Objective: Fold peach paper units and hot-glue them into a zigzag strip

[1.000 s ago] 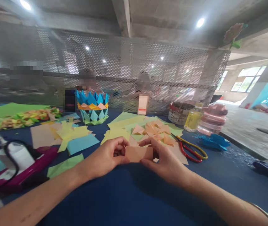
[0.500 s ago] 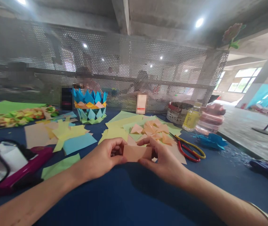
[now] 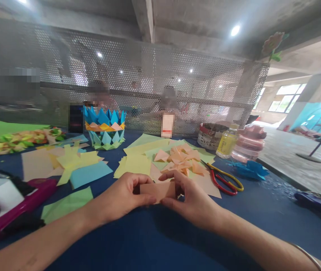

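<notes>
Through my feed I see a craft workspace in a hall with a concrete beam (image 3: 144, 20), perforated screen (image 3: 149, 79), scissors (image 3: 219, 169) and loose coloured sheets (image 3: 90, 175).

Our left hand (image 3: 118, 197) and right hand (image 3: 196, 205) are bare, with slender fingers, and our left forearm (image 3: 64, 231) and right forearm (image 3: 247, 229) are bare too as far as they show; on the right one we wear a single thin bangle (image 3: 304, 252), pale, smooth and rounded, its material unclear to us, while the left bears a small, faint, blurred mark (image 3: 31, 259)
</notes>
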`<state>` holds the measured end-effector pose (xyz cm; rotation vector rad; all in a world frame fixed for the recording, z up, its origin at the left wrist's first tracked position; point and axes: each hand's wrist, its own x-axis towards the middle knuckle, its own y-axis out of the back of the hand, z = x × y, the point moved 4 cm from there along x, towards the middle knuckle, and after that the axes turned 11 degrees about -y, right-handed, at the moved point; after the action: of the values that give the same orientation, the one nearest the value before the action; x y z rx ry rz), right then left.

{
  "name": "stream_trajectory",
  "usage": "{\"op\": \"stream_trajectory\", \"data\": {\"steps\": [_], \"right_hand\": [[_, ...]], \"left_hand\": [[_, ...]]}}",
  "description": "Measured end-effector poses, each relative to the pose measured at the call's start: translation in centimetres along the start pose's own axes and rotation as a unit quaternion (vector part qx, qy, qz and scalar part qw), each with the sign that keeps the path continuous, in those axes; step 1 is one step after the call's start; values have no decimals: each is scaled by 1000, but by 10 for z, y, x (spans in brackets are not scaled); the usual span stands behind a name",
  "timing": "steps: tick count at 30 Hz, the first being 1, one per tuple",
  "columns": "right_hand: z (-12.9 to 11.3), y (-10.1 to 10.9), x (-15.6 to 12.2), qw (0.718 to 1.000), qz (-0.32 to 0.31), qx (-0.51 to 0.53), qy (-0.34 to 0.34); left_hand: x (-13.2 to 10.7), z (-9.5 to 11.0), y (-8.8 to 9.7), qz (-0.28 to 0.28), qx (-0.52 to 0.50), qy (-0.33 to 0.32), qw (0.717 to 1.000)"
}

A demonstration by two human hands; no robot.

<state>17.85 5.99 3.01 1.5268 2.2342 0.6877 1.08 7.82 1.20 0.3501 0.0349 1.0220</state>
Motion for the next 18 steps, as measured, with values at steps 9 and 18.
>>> {"op": "stream_trajectory", "data": {"steps": [9,18], "right_hand": [[-5,19,6,999,43,-13,-1],[-5,13,5,997,71,-18,11]], "left_hand": [[0,1,8,26,22,11,999],[-4,4,-2,-25,6,5,1000]]}}
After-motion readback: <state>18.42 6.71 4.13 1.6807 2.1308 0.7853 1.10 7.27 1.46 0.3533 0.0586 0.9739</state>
